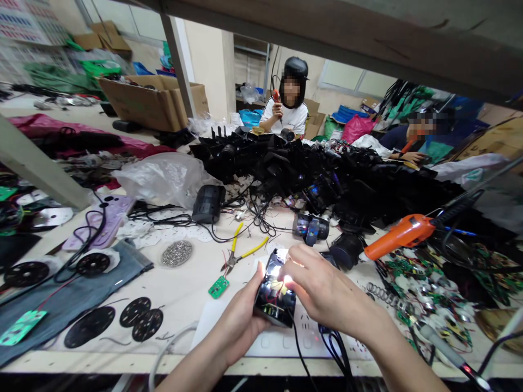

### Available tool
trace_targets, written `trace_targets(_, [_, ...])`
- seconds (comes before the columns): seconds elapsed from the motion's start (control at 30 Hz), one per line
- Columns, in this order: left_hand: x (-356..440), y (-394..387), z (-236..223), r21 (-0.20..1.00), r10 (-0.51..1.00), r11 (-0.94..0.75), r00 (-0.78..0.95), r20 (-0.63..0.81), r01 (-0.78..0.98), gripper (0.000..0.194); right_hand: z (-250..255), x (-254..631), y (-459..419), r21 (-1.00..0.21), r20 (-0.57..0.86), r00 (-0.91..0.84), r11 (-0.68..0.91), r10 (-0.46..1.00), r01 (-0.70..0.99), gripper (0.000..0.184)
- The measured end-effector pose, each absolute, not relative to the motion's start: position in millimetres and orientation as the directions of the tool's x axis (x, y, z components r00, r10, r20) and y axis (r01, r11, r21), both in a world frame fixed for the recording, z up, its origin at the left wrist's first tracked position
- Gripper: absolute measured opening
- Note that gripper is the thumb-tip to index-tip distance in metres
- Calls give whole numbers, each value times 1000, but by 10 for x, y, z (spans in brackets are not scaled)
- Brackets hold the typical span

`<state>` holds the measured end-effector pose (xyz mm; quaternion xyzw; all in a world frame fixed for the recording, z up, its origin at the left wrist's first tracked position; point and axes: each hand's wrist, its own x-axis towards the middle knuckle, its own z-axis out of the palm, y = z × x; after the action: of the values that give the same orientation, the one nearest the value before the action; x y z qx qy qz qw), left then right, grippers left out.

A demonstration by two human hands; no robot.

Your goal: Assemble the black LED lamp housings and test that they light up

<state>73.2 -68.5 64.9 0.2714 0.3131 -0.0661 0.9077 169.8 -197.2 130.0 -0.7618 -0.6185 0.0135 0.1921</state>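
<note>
My left hand (pixel 241 305) is closed round the side of a small black plastic housing (pixel 274 313) and tilts it toward me. Inside the housing a bright white light glares, and wires and a strip of circuit board show below it. My right hand (pixel 322 283) reaches in from the other side, fingers bent and pressed together at the glare; what they pinch is lost in the light. A black cable (pixel 300 348) hangs from the housing over a white power strip (pixel 261 344). Yellow-handled cutters (pixel 235 251) and a green circuit board (pixel 218 287) lie left of my hands.
A dish of small screws (pixel 176 253) and black perforated discs (pixel 147 324) lie to the left. An orange electric screwdriver (pixel 400 237) hangs at right, above loose circuit boards (pixel 439 291). A soldering iron (pixel 443 345) lies front right. Black housings (pixel 265 163) pile up behind; two people work beyond.
</note>
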Motion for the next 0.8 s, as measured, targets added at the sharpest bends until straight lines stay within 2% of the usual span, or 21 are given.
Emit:
trace_targets(0.3, [734,-668,672,402,49,881,798,-601,249,37,1259,1688,-1948,-300,260,198,-115,945,947,26])
trace_targets(0.47, [735,-645,648,402,44,880,798,-601,254,40,1237,1717,-2039,-480,381,289,-78,878,873,25])
trace_targets(0.57, [739,-613,630,419,35,866,803,-595,272,45,1176,1770,-2131,-541,447,454,-171,771,824,21])
trace_targets(0.63, [745,-600,616,426,23,858,805,-592,288,47,1110,1793,-2185,-550,425,536,-263,729,793,19])
trace_targets(0.8, [758,-614,615,408,-6,859,804,-594,308,45,950,1746,-2249,-563,333,582,-340,742,754,18])
